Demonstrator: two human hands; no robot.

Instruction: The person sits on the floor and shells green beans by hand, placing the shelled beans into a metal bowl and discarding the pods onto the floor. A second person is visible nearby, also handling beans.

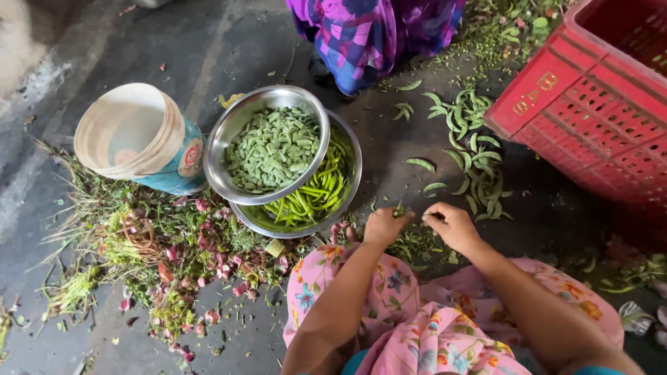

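Note:
My left hand (384,225) and my right hand (451,226) meet low over the dark floor, fingers pinched on a small green bean pod (401,210) between them. Both hover above a scatter of bean trimmings (417,246) just beyond my knees in pink flowered cloth. To the left stands a steel bowl (233,132) heaped with cut flat bean pieces (272,149), resting on a second steel bowl (347,187) that holds whole green pods (316,194). More whole pods (476,163) lie loose on the floor to the right.
A red plastic crate (597,104) fills the upper right. A tipped white and blue bucket (139,139) lies at left, beside a heap of stalks and pink onion peels (174,257). Another person in purple checked cloth (368,35) sits at the top.

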